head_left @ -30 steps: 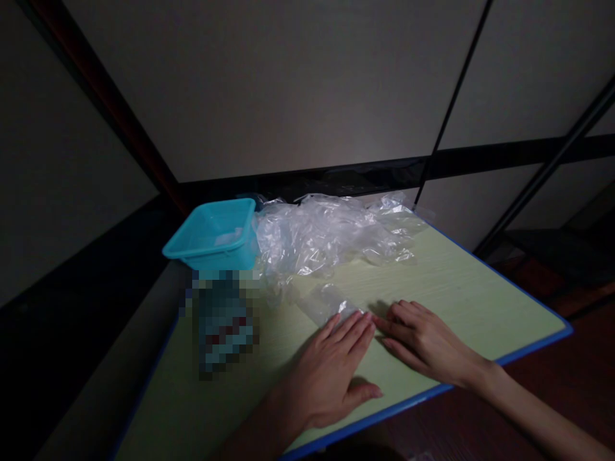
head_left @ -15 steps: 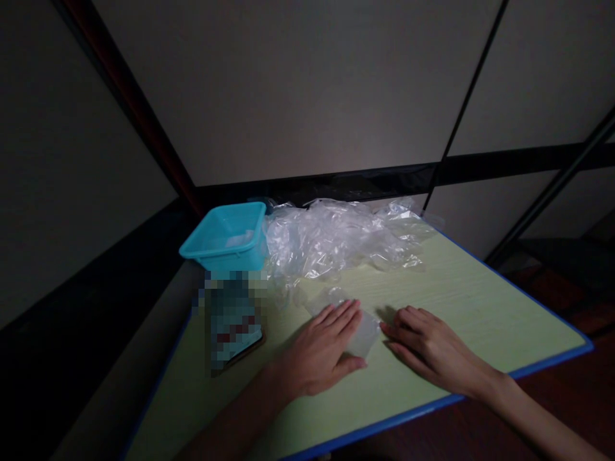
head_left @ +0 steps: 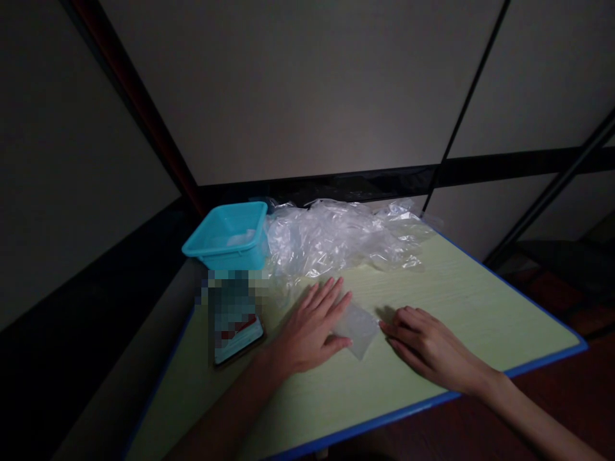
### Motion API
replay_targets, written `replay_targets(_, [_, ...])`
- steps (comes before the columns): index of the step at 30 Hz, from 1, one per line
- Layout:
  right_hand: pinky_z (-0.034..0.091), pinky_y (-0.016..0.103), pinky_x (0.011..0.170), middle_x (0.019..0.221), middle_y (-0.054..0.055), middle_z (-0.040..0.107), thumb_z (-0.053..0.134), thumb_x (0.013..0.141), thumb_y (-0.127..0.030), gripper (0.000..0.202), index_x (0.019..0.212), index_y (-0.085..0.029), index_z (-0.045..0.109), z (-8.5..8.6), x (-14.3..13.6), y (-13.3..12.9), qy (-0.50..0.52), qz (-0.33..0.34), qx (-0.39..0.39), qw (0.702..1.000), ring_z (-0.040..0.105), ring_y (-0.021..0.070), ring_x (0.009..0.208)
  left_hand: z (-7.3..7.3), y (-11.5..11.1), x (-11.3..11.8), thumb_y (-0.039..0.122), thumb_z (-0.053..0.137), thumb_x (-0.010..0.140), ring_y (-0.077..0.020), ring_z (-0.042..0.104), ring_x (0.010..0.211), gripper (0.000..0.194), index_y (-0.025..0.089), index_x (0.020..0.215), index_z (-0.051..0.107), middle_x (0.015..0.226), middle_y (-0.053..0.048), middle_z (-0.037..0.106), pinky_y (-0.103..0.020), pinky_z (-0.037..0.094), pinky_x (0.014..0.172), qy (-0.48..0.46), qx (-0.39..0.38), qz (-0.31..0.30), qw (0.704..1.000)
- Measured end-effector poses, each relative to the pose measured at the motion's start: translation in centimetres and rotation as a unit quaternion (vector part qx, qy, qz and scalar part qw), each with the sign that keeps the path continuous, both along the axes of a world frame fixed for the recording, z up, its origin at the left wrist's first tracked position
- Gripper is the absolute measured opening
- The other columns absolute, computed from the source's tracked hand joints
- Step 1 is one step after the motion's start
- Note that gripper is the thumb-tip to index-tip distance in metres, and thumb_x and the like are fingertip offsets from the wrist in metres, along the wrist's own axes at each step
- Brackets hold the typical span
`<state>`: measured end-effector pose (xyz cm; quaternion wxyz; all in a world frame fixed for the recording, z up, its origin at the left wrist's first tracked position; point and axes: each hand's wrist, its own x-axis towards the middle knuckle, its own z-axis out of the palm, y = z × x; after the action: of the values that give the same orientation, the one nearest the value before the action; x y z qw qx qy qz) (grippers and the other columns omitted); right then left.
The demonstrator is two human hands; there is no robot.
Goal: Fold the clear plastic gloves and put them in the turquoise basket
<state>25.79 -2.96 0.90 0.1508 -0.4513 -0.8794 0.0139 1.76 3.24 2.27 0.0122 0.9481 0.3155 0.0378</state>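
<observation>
The clear plastic bag [head_left: 358,328] runs from beneath the widely spread left hand [head_left: 311,330] to the curled right hand [head_left: 426,349]; whether this grip pinches, one cannot tell.

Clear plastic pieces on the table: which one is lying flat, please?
The small piece partly covered by the left hand, one corner at the right hand; the others lie crumpled in the heap beside the turquoise basket.
</observation>
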Motion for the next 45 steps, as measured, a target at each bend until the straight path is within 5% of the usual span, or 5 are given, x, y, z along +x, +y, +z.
replay_targets(9, [0.041,0.034,0.067,0.078,0.008,0.054,0.039,0.090,-0.021,0.028,0.105,-0.013,0.061,-0.1,0.0,0.0,0.007,0.013,0.018,1.000,0.049,0.0196,0.075,-0.9,-7.1,0.9,0.063,0.027,0.086,-0.0239,0.010,0.136,0.076,0.014,0.142,0.012,0.149,-0.009,0.009,-0.040,0.020,0.110,-0.027,-0.070,-0.001,0.997])
replay_targets(19, [0.034,0.031,0.058,0.067,0.004,0.058,0.038,0.092,-0.009,0.028,0.082,-0.015,0.064,0.8,0.8,0.9,-0.110,0.144,0.212,0.960,0.048,0.0158,0.064,-1.6,-7.0,1.0,0.062,0.027,0.087,-0.0227,0.010,0.136,0.073,0.016,0.142,0.013,0.149,-0.007,0.008,-0.039,0.018,0.110,-0.032,-0.079,0.005,0.996])
replay_targets(31, [0.043,0.031,0.061,0.075,0.003,0.062,0.039,0.090,-0.010,0.027,0.075,-0.016,0.060,1.6,-0.2,3.5,-0.188,0.237,0.201,0.932,0.055,0.0151,0.070,-1.3,-7.1,1.1,0.060,0.030,0.087,-0.0230,0.008,0.136,0.072,0.015,0.142,0.015,0.149,-0.008,0.008,-0.041,0.018,0.110,-0.037,-0.083,0.006,0.996])
replay_targets(37, [0.044,0.033,0.091,0.109,0.012,0.063,0.039,0.092,-0.015,0.023,0.084,-0.011,0.061,0.8,-1.1,2.3,-0.137,0.230,0.200,0.942,0.054,0.0208,0.107,-1.8,-7.9,-0.7,0.042,0.057,0.079,-0.0269,0.014,0.135,0.088,0.014,0.143,0.004,0.149,-0.012,0.009,-0.042,0.030,0.106,-0.083,-0.025,0.057,0.995])
replay_targets(45, [0.048,0.036,0.089,0.110,0.016,0.064,0.039,0.090,-0.013,0.021,0.088,-0.010,0.060,-0.2,-2.4,-0.7,-0.108,0.199,0.174,0.958,0.059,0.0230,0.102,-1.6,-7.6,-1.8,0.035,0.065,0.072,-0.0281,0.038,0.126,0.071,0.014,0.133,0.035,0.139,-0.012,0.040,-0.046,0.036,0.102,-0.103,-0.038,0.037,0.993])
